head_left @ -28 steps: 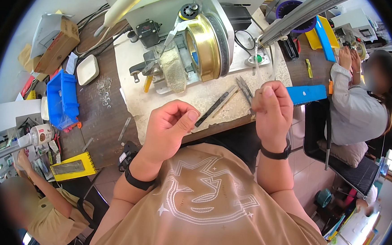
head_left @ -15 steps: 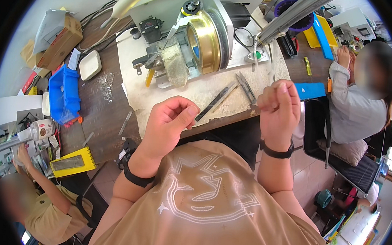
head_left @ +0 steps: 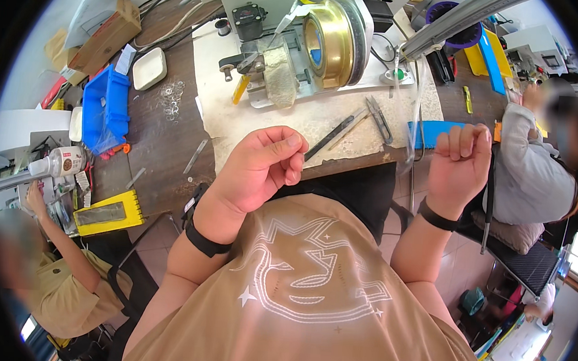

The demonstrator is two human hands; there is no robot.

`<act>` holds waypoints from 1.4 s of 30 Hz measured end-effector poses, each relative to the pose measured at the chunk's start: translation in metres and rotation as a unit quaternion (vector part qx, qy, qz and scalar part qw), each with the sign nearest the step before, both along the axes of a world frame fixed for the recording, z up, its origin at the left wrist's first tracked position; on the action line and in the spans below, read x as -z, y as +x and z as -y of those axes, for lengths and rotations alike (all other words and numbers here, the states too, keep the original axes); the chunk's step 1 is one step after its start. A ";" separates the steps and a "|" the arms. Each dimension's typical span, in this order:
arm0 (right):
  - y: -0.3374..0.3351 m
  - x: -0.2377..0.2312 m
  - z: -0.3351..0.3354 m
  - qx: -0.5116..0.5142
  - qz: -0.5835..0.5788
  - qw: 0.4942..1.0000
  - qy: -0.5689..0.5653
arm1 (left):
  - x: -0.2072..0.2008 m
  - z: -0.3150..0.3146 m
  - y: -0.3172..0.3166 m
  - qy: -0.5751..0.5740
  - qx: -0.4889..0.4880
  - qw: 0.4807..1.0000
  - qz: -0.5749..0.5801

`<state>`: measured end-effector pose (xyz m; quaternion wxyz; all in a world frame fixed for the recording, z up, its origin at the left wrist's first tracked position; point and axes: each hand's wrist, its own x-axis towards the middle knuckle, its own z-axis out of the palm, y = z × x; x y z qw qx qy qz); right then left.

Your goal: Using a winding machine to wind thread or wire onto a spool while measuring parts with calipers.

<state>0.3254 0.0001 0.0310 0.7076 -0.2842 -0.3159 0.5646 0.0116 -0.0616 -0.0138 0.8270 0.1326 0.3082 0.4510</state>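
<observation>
My left hand (head_left: 261, 162) is raised just in front of the table's near edge, thumb and forefinger pinched together and the other fingers curled. Far to its right, my right hand (head_left: 462, 161) is closed too, fingers folded in toward the thumb. Whatever either pinch holds is too fine to make out. Beyond my left hand, a dark slim tool (head_left: 331, 138) and a thin light stick (head_left: 349, 128) lie on the pale worn sheet (head_left: 239, 121). Metal tweezers or pliers (head_left: 379, 120) rest beside them. A machine with a brass-coloured wheel (head_left: 327, 44) stands behind.
Left on the table are a blue bin (head_left: 105, 113), a white dish (head_left: 150, 69), a heap of small clear rings (head_left: 171, 99) and a yellow plate (head_left: 109, 214). A metal arm (head_left: 457, 32) slants overhead at the right. Co-workers sit on both sides, near a black chair (head_left: 522, 261).
My right hand has moved right and a little lower, widening the gap between my hands. My left hand remains pinched. The whole view has shifted, with the table now sitting slightly higher and further right.
</observation>
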 end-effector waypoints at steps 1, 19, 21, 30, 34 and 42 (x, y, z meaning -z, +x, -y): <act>0.006 0.000 -0.001 -0.001 -0.001 1.000 0.000 | 0.001 0.000 -0.001 0.000 -0.001 1.000 -0.001; 0.050 0.022 -0.005 0.159 0.188 0.967 -0.072 | -0.001 0.005 -0.003 0.026 0.013 0.998 -0.047; 0.057 0.019 -0.009 0.227 0.175 0.956 -0.059 | -0.003 0.007 -0.003 0.037 0.014 0.997 -0.071; 0.022 -0.014 0.003 0.503 0.359 0.770 0.155 | -0.011 0.006 0.003 0.077 0.035 0.985 -0.149; -0.032 -0.019 0.026 0.249 0.546 0.737 0.310 | -0.019 0.005 0.011 0.080 0.052 0.979 -0.178; -0.090 -0.017 0.040 -0.114 0.534 0.787 0.287 | -0.028 0.009 0.011 0.104 0.074 0.971 -0.203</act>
